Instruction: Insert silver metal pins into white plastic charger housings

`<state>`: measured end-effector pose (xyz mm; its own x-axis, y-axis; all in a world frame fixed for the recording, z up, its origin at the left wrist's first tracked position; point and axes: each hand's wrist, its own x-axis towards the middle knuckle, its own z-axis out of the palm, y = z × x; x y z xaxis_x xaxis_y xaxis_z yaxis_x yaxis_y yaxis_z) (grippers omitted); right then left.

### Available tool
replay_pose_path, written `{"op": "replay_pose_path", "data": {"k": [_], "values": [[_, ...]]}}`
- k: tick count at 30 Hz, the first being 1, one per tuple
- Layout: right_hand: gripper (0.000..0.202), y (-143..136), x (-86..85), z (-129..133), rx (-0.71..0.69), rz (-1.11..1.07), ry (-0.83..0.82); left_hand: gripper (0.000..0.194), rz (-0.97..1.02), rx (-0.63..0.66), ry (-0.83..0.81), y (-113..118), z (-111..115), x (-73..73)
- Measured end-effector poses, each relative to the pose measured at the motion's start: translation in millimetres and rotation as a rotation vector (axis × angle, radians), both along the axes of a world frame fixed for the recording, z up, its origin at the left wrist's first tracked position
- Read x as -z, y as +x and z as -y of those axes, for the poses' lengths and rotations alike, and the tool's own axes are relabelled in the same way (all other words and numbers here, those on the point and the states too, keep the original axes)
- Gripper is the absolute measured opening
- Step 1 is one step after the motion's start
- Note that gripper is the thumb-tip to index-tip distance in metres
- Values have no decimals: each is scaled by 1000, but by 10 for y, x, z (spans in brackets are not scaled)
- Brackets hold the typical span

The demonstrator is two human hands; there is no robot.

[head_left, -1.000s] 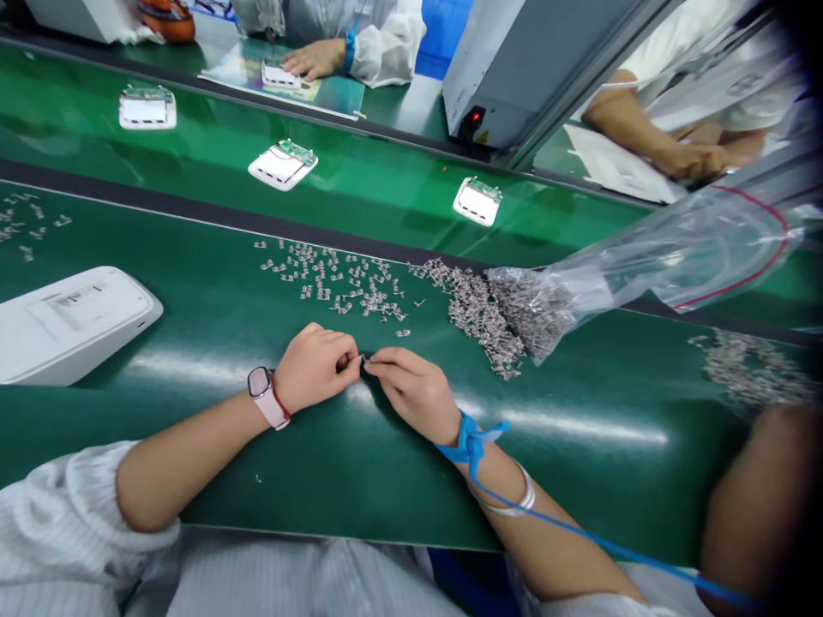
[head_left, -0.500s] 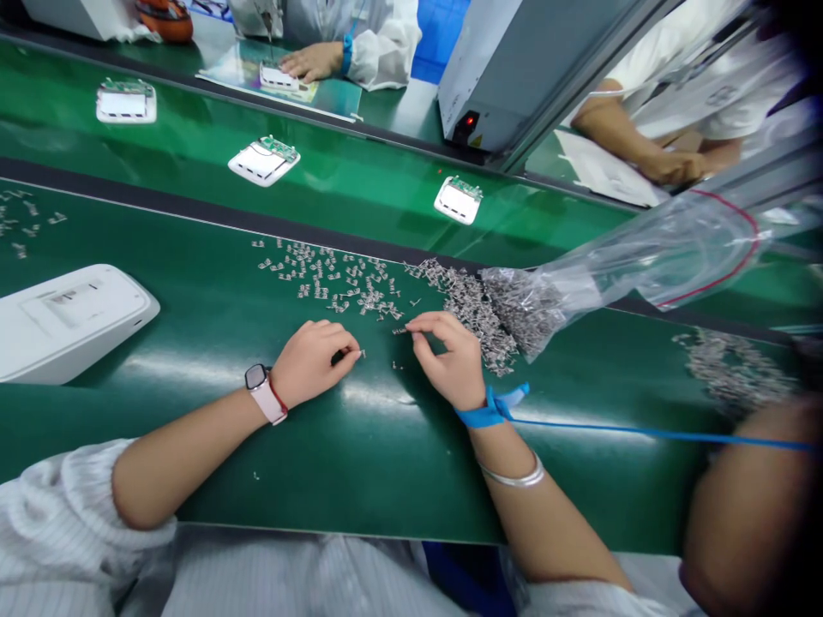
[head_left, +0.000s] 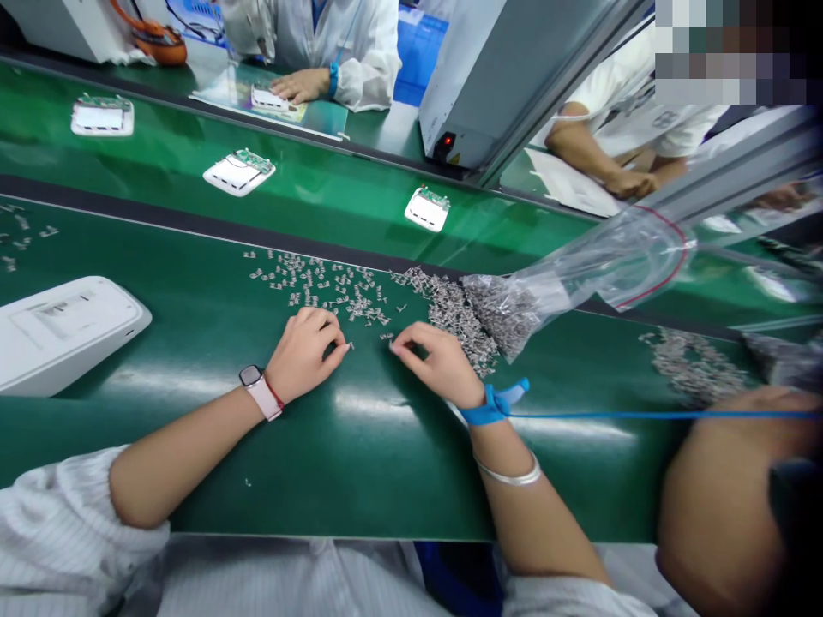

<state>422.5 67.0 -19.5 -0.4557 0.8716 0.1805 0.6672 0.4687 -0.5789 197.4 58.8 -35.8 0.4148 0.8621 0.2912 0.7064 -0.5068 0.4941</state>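
Note:
My left hand is closed in a pinch, and the end of a small silvery metal part sticks out at its fingertips. Facing it, my right hand has thumb and forefinger pressed together on a tiny metal piece, mostly hidden by the fingers. A few similar parts lie right by those fingertips. Beyond both hands, small metal parts are spread over the green tabletop. A dense pile of them sits just past my right hand, at the mouth of a clear plastic bag.
A white plastic housing lies at the left. Along the far green belt are white units with circuit boards. A blue cord runs rightward from my right wrist. Another metal pile lies near a person's arm. Co-workers sit opposite.
My right thumb and forefinger have closed together near the small parts. The loose bits that lay between my hands no longer show. The whole view has shifted slightly.

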Motion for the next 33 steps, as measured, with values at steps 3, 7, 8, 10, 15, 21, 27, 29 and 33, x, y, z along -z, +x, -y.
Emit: {"op": "replay_pose_path", "data": {"k": [3,7,8,10,15,21,27,29,33], "values": [[10,5,120,-178,266,-74,242,15,-19,11,14,63,-61,25],[9,-34,260,-452,351,-28,308,14,-26,25,38,143,-143,30],[10,-39,284,-503,363,-16,304,14,-28,20,44,156,-159,30],[10,-26,317,-574,385,-9,306,13,-35,0,57,170,-184,31],[13,81,344,-696,424,43,333,11,-49,-34,82,170,-201,53],[8,53,305,-980,463,209,312,8,-65,-91,92,164,-212,61],[9,8,272,-968,418,311,273,6,-62,-38,118,163,-183,24],[10,36,270,-895,352,310,255,6,-54,-2,125,158,-174,17],[7,137,249,-773,186,258,230,8,-30,29,121,146,-170,12]]}}
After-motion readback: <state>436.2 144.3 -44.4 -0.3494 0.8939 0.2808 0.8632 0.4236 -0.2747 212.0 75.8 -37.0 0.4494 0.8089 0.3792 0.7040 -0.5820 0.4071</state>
